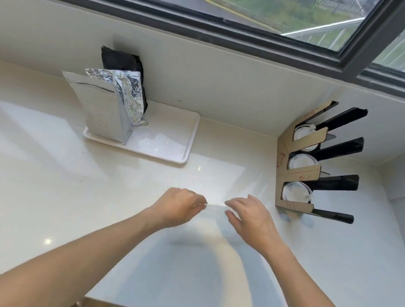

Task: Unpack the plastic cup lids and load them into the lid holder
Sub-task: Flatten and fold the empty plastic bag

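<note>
1. We see a clear plastic bag (pixel 213 221) stretched between both hands, its thin top edge pinched by the left hand (pixel 178 208) fingers and the right hand (pixel 247 217) fingers.
2. Both forearms reach forward over the white counter (pixel 41 158), hands raised, knuckles up.
3. The bag looks transparent and blurred; its contents we cannot tell. The lid holder (pixel 302 171) stands to the right, with white lids (pixel 300 162) in its slots.

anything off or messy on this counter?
Mostly tidy. Only the foil bag on the white tray stands out: its top is torn open and crumpled. Lid holder sits upright; nothing spilled.
</note>
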